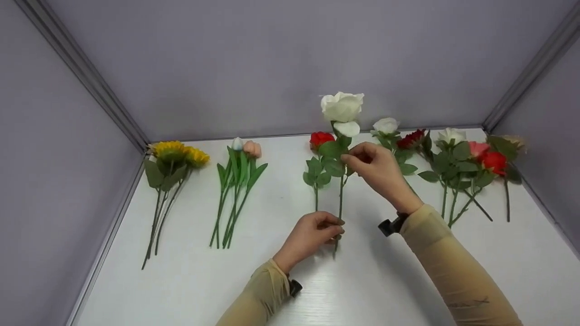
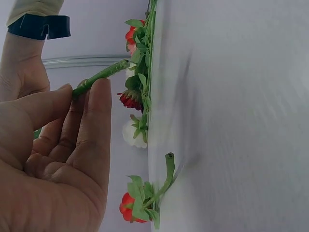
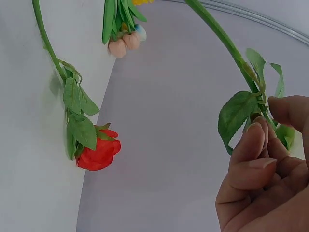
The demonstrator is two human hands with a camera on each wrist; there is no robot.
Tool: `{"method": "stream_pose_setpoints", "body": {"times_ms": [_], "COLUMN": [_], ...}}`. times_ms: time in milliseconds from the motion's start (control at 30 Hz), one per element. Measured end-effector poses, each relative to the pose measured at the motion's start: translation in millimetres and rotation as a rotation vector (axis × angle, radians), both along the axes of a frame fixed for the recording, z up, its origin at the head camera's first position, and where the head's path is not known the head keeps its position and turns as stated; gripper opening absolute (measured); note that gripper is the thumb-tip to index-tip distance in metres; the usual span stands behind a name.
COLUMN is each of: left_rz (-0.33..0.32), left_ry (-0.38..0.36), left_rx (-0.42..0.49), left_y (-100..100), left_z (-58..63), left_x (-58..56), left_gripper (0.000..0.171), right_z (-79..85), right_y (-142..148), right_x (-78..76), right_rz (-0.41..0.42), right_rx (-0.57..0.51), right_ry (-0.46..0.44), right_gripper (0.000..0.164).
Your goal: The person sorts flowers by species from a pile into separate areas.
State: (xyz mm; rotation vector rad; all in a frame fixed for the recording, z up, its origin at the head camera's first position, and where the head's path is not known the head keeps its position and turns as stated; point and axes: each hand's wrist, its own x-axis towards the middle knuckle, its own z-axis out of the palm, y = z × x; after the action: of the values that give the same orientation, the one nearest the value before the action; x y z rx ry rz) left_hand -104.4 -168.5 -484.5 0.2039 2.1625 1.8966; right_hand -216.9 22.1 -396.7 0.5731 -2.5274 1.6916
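A white rose (image 1: 342, 107) stands upright above the table between both hands. My left hand (image 1: 310, 235) pinches its green stem (image 2: 104, 76) near the cut lower end, between thumb and fingertips. Higher up, just beneath the bloom, my right hand (image 1: 383, 172) pinches the stem beside the leaves (image 3: 237, 112). Behind the held flower and a little to its left lies a red rose (image 1: 321, 139) on the table, its lower stem partly hidden by the left hand. The right wrist view shows that red rose (image 3: 99, 152) with its leaves.
Yellow sunflowers (image 1: 170, 151) lie at the far left of the white table (image 1: 181, 290). Tulips (image 1: 252, 148) in pink and white are right of them. Toward the right lie a white rose (image 1: 386, 125), a dark red flower (image 1: 411, 139) and several mixed flowers. Grey panels (image 1: 272, 68) enclose the table.
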Motion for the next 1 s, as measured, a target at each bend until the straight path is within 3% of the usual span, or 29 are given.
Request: {"method": "stream_pose_setpoints", "body": {"times_ms": [233, 467, 667, 1000], "left_rz": [0.024, 0.029, 0.022, -0.003], "left_ry": [-0.012, -0.015, -0.018, -0.040], "left_rx": [0.031, 0.041, 0.049, 0.048], "left_y": [1.4, 6.5, 10.7, 11.2], "left_z": [1.4, -5.0, -9.5, -15.2], "left_x": [-3.1, -0.8, -0.2, -3.9], "left_gripper": [0.016, 0.017, 0.021, 0.020], "right_z": [-29.0, -63.2, -70.0, -72.3], "right_y": [13.7, 15.2, 7.9, 6.9], "right_x": [24.6, 43.7, 47.5, 48.3], "right_rz": [-0.063, 0.027, 0.066, 0.032], "right_rx": [-0.232, -0.281, -0.297, -0.313], "right_ry": [-0.110, -0.261, -0.304, -0.292], "right_gripper": [0.030, 0.034, 0.032, 0.030]}}
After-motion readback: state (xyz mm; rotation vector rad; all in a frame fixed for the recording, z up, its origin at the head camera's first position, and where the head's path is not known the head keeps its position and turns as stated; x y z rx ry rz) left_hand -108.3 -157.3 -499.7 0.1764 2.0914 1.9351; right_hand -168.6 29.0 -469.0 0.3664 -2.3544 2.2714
